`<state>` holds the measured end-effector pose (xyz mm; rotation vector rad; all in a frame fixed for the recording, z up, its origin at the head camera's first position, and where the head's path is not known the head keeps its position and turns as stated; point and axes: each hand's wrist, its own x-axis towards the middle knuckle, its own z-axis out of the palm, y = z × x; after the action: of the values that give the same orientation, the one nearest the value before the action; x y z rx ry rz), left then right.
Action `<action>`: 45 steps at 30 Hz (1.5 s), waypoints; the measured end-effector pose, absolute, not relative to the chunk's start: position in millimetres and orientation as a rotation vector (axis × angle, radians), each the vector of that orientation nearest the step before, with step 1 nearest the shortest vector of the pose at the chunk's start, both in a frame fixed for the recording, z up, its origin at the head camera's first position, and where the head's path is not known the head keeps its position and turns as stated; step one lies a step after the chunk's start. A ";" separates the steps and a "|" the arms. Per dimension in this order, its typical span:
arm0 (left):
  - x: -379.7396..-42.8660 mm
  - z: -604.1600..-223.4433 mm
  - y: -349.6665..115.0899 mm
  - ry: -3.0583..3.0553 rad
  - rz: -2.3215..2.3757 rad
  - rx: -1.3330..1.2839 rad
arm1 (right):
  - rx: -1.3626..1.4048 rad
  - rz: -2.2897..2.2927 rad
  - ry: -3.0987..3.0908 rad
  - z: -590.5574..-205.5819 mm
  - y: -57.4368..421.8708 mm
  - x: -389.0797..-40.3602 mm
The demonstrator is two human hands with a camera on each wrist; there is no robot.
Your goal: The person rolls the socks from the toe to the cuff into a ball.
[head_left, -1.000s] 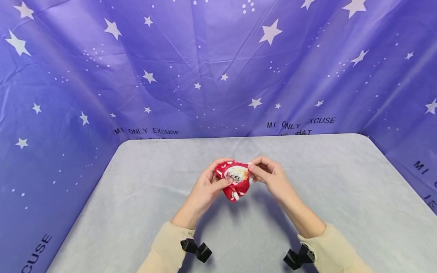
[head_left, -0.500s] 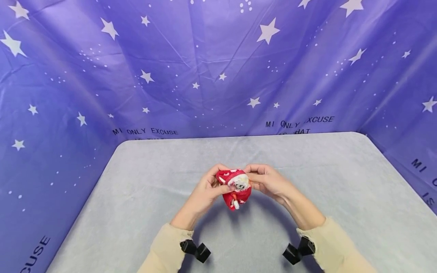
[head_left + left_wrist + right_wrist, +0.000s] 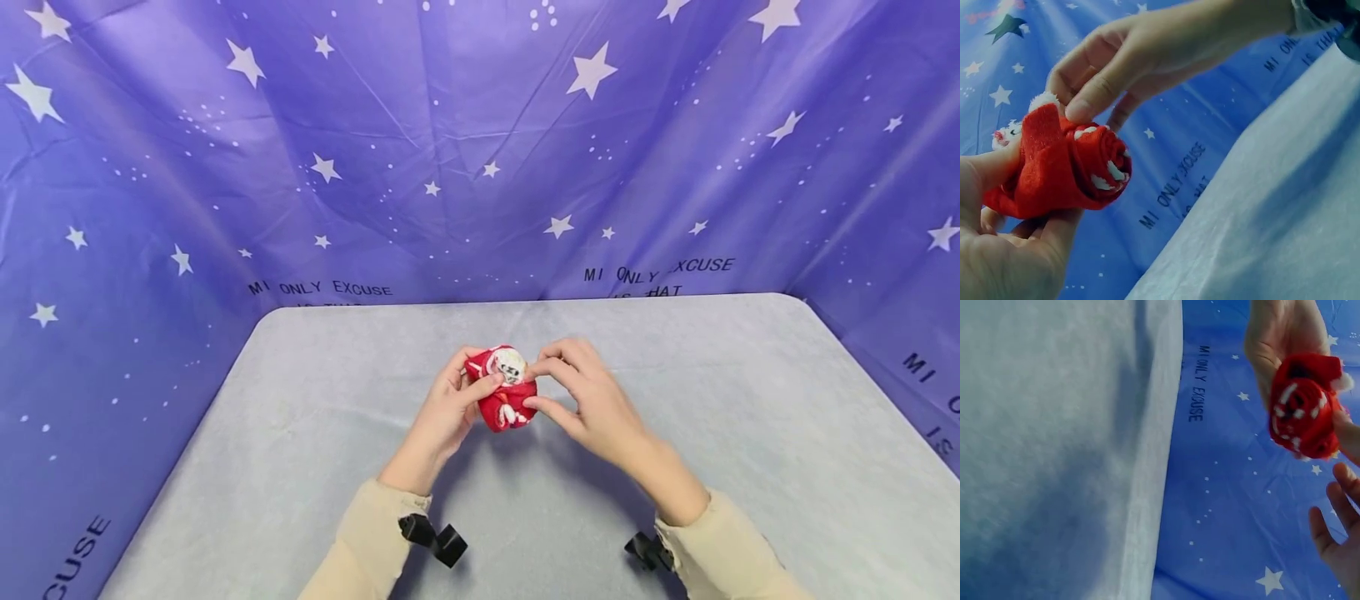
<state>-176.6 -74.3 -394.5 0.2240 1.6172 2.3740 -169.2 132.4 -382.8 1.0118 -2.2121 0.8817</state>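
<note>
A rolled-up red sock (image 3: pixel 497 410) with white patches and a pale fuzzy patch with dark marks is up in front of me, over the table. My left hand (image 3: pixel 447 410) grips it from the left, thumb across its front; in the left wrist view, fingers support the red roll (image 3: pixel 1047 172) from beneath. On the other side, my right hand (image 3: pixel 592 400) touches the roll's right edge with thumb and forefinger, tips apart. The right wrist view shows that hand's other fingers (image 3: pixel 1338 509) spread away from the sock (image 3: pixel 1300 419), whose spiral end faces the camera.
A grey cloth-covered table (image 3: pixel 300 442) lies below the hands, its far edge against a purple-blue star-printed curtain (image 3: pixel 450 125). Black wrist-worn devices (image 3: pixel 435 540) stick out inward from the beige sleeves (image 3: pixel 367 542).
The sock has risen, moved slightly left and turned a little in the left hand. My right hand's fingers have spread, and its thumb has come down along the roll's right side.
</note>
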 end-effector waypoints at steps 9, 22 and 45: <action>-179.8 -389.3 -70.7 1.799 2.344 0.211 | 1.032 0.554 -2.302 -376.4 124.0 -167.2; -177.7 -383.1 -68.0 1.315 2.589 -0.015 | 1.161 0.574 -2.077 -393.6 132.5 -167.7; -173.3 -387.0 -94.4 0.901 2.305 0.544 | 1.153 1.021 -2.171 -388.5 136.7 -176.4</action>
<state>-173.3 -94.4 -387.0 0.5439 0.9006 2.3051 -176.4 136.7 -388.5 1.1529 -2.1706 1.0213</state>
